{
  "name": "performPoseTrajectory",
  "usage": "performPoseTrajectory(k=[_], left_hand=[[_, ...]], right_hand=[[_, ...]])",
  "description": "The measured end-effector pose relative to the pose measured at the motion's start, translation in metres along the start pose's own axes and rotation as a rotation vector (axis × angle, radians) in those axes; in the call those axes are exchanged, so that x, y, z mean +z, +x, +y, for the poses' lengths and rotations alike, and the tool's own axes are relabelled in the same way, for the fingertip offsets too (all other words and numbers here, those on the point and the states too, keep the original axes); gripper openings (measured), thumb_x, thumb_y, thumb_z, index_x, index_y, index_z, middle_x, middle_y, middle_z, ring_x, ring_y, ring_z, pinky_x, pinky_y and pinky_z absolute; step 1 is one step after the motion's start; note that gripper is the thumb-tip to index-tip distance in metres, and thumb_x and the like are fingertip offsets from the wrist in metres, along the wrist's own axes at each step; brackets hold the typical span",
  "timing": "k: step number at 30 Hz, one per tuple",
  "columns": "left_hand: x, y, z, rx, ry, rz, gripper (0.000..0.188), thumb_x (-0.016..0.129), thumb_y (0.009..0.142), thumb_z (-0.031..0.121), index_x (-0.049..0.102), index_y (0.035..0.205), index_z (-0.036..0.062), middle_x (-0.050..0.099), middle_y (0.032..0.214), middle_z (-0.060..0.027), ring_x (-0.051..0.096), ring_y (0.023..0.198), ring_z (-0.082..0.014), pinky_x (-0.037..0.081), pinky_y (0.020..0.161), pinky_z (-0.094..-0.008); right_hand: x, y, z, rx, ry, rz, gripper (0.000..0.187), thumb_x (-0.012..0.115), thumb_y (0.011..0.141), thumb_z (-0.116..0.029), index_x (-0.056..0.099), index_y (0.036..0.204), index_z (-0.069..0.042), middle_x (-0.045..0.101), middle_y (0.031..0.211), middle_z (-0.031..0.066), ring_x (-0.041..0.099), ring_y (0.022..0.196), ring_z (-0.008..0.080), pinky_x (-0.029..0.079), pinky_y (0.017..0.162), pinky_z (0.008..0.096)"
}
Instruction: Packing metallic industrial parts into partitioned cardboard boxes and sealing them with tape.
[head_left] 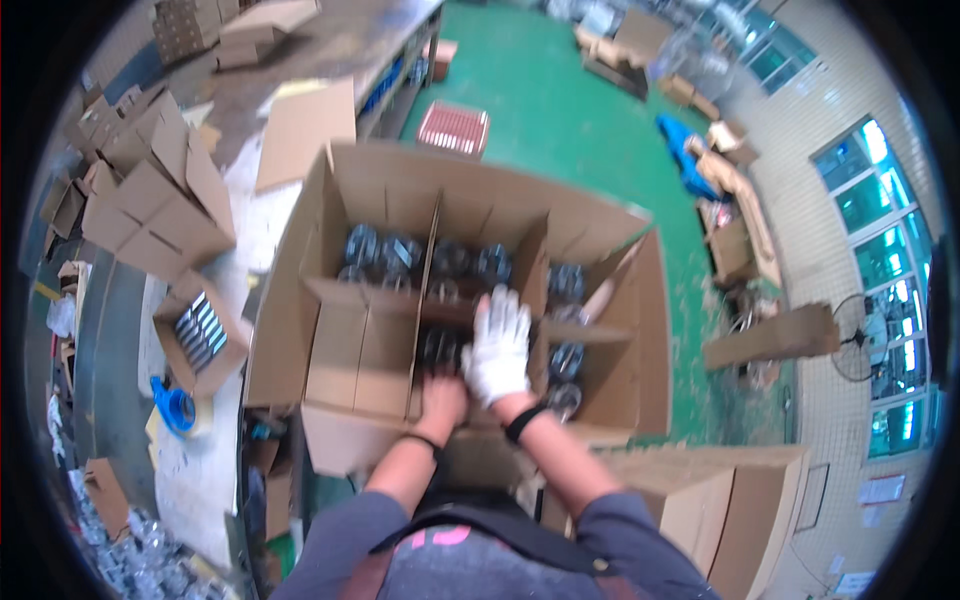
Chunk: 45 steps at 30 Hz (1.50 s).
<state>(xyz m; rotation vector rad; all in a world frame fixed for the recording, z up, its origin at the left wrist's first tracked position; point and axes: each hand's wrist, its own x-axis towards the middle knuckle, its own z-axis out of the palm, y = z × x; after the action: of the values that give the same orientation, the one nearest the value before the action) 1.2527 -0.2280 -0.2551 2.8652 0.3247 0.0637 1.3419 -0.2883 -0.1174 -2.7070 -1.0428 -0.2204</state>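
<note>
A large open cardboard box (390, 165) sits in front of me, split by cardboard dividers (433, 235) into compartments. Clear, round, glass-like pieces (400, 255) lie in several of them. My left hand (442, 402), bare, reaches down into the near middle compartment beside a dark, shiny piece (440, 350). Its fingers are hidden, so I cannot tell whether they grip that piece. My right hand (500, 350), in a white glove, lies over the same compartment with fingers stretched out and holds nothing visible. Flat cardboard (360, 345) covers the near left compartment.
To the left stands a workbench (195, 470) with a small box of metallic pieces (205, 330), a blue tape dispenser (175, 405) and an open carton (165, 190). A red crate (453, 130) rests on the green floor beyond. Another large carton (740, 500) is near right.
</note>
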Motion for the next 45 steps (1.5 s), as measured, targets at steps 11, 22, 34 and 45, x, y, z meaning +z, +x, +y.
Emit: performPoseTrajectory(k=[11, 22, 34, 45], left_hand=[[-0.031, -0.012, 0.014, 0.178, -0.016, -0.259, 0.041, 0.048, 0.088, 0.022, 0.053, 0.128, 0.0124, 0.043, 0.136, -0.0126, 0.04, 0.126, -0.0288, 0.027, 0.107, -0.0539], [-0.055, -0.03, -0.005, 0.051, -0.222, -0.532, 0.034, 0.057, 0.086, 0.036, 0.063, 0.108, 0.0112, 0.054, 0.122, -0.0089, 0.051, 0.116, -0.0224, 0.038, 0.095, -0.0512], [-0.044, -0.012, -0.016, 0.147, -0.044, -0.184, 0.102, 0.08, 0.063, 0.033, 0.025, 0.144, 0.0032, 0.03, 0.148, -0.0146, 0.028, 0.137, -0.0293, 0.025, 0.111, -0.0482], [-0.035, -0.005, -0.012, 0.132, 0.138, -0.423, 0.101, 0.06, 0.074, 0.066, 0.023, 0.148, 0.0099, 0.021, 0.155, -0.0051, 0.019, 0.142, -0.0216, 0.02, 0.114, -0.0477]], right_hand=[[0.016, 0.015, 0.015, 0.052, -0.334, -0.178, 0.01, 0.054, 0.082, -0.016, 0.064, 0.085, -0.015, 0.063, 0.081, 0.008, 0.062, 0.079, 0.0254, 0.049, 0.065, 0.0413], [0.014, 0.002, 0.027, 0.104, 0.366, -0.658, 0.074, 0.072, 0.068, -0.035, 0.05, 0.13, -0.001, 0.054, 0.128, 0.024, 0.052, 0.118, 0.0363, 0.042, 0.099, 0.0408], [0.067, -0.061, 0.002, 0.152, 0.17, -0.496, 0.038, 0.053, 0.083, -0.017, 0.055, 0.118, -0.004, 0.057, 0.119, 0.0219, 0.055, 0.107, 0.0388, 0.042, 0.093, 0.0496], [-0.047, -0.071, 0.013, 0.373, -0.252, -0.182, 0.093, 0.058, 0.08, -0.055, 0.03, 0.141, 0.009, 0.015, 0.154, 0.0248, 0.01, 0.144, 0.0376, 0.002, 0.111, 0.0605]])
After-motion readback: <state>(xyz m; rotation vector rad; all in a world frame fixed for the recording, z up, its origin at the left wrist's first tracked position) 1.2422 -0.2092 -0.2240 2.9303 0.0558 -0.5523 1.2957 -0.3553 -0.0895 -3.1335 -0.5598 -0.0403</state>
